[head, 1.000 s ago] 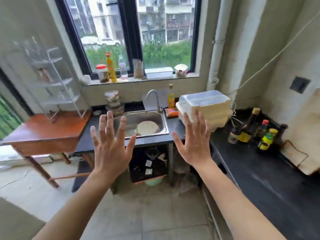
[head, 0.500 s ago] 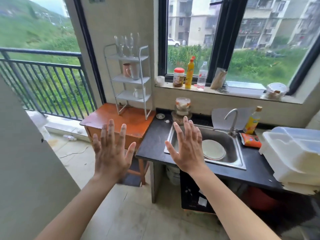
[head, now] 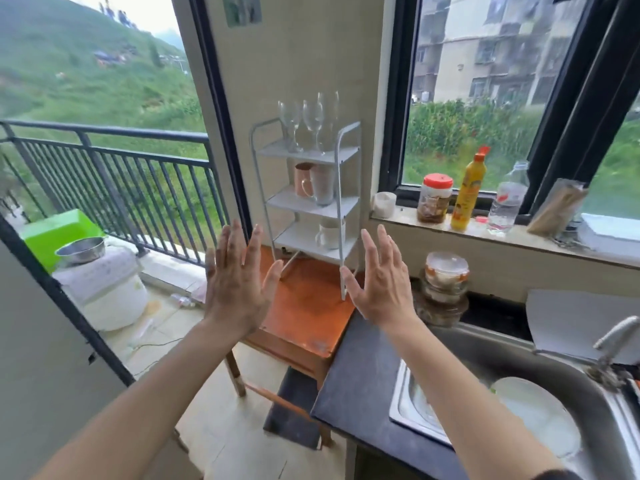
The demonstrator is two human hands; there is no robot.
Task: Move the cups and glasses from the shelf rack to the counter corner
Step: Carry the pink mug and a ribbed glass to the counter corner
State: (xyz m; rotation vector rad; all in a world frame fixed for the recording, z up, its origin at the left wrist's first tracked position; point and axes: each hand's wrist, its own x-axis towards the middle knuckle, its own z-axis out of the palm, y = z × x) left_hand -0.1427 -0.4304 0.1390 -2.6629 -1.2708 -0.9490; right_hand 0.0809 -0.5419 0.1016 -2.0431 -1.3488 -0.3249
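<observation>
The left hand (head: 239,282) and right hand (head: 381,282) are spread, empty; the upright shelf rack (head: 298,239) stands ahead between them, its bottom-shelf mug (head: 329,234) nearer the right.

left hand (head: 239,282): raised, fingers straight, empty | right hand (head: 381,278): raised, fingers spread, empty

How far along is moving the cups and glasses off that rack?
Nothing looks moved yet. The rack holds three wine glasses on top, a pink cup and a frosted cup in the middle, a white mug below. The left hand and right hand are open, holding nothing. All six are left.
</observation>
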